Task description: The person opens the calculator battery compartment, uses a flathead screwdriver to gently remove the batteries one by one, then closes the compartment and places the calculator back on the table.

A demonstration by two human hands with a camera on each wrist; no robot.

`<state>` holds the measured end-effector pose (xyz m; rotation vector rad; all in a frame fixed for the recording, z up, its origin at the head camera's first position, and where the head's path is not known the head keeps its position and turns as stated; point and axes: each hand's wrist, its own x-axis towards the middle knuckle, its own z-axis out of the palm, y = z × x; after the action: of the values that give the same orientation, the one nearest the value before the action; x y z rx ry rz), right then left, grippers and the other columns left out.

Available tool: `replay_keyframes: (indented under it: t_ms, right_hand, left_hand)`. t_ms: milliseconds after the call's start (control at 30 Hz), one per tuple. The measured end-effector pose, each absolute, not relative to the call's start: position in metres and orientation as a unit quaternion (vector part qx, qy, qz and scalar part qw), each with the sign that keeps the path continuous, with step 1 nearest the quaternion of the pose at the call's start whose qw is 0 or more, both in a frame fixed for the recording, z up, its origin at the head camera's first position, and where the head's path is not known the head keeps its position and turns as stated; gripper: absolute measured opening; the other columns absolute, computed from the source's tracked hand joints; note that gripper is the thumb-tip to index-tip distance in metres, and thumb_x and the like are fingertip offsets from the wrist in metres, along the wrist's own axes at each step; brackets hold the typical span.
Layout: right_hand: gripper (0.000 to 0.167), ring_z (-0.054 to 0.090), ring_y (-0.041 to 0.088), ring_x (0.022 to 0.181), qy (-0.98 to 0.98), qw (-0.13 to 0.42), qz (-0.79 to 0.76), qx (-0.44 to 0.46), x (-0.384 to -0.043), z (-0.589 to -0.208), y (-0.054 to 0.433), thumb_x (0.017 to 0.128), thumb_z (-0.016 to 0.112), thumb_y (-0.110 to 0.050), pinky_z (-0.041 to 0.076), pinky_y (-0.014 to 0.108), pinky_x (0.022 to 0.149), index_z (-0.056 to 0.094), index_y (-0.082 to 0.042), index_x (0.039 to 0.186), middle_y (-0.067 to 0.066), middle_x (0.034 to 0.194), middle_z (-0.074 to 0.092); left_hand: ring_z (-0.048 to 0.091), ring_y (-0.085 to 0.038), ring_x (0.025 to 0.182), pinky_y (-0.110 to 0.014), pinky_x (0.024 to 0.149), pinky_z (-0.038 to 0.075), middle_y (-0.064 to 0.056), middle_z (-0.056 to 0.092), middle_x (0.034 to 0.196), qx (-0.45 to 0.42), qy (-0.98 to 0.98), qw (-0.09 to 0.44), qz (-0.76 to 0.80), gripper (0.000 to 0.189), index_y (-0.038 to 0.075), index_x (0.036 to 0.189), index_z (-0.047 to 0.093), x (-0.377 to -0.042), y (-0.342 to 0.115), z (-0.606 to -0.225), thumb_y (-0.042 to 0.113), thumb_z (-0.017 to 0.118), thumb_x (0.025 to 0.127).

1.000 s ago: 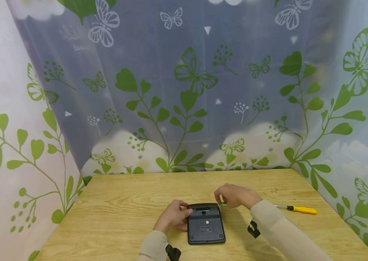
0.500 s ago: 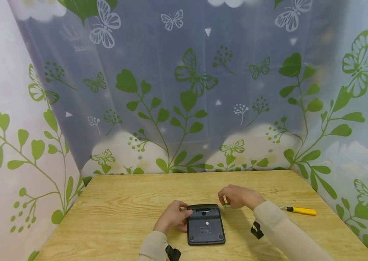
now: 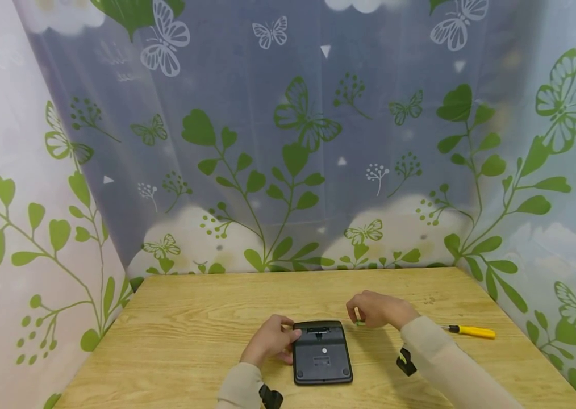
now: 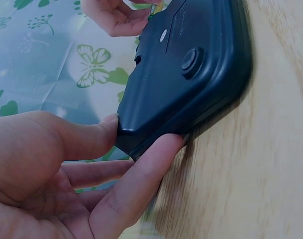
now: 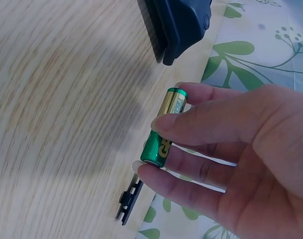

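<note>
A black flat device (image 3: pixel 321 363), shaped like a desk calculator, lies back side up on the table, its battery compartment (image 3: pixel 317 330) uncovered near the far edge. My left hand (image 3: pixel 270 342) grips its far left corner, thumb on top and index finger along the side in the left wrist view. To the right of the device, my right hand (image 3: pixel 377 309) holds a green and gold battery (image 5: pixel 164 128) between thumb and fingertips, a little above the table. A small black clip-like piece (image 5: pixel 127 201), resembling a battery cover, lies just below that hand in the right wrist view.
On the right side of the wooden table (image 3: pixel 196 318) lies a screwdriver (image 3: pixel 476 332) with a yellow and black handle, its shaft partly hidden by the right sleeve. A curtain (image 3: pixel 267 170) with leaves and butterflies hangs behind the table's far edge.
My right hand has drawn a short way to the right, away from the device, carrying the battery with it. The left hand and the device have stayed in place.
</note>
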<state>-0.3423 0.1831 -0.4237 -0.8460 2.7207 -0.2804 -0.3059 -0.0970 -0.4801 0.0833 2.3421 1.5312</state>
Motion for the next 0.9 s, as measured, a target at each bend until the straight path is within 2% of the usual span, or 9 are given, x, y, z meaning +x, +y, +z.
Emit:
replay_keyframes:
  t_ms: [433, 900]
  right_hand:
    - [0.03, 0.048, 0.012, 0.067, 0.942, 0.139, -0.101, -0.289, -0.3413, -0.425, 0.1876, 0.089, 0.066, 0.017, 0.044, 0.028, 0.06, 0.069, -0.013, 0.09, 0.006, 0.085, 0.064]
    - [0.034, 0.049, 0.013, 0.068, 0.944, 0.133, -0.097, -0.287, -0.3429, -0.4261, 0.1914, 0.087, 0.066, 0.018, 0.046, 0.029, 0.061, 0.067, -0.015, 0.088, 0.0, 0.082, 0.061]
  left_hand:
    - [0.067, -0.021, 0.082, -0.034, 0.06, 0.066, -0.016, 0.065, 0.101, 0.031, 0.823, 0.169, 0.541, 0.048, -0.007, 0.144, 0.051, -0.3063, -0.0972, -0.4813, 0.014, 0.065, 0.103]
    - [0.067, -0.022, 0.083, -0.034, 0.06, 0.066, -0.016, 0.065, 0.102, 0.028, 0.824, 0.17, 0.54, 0.048, -0.007, 0.144, 0.051, -0.306, -0.0975, -0.48, 0.013, 0.065, 0.103]
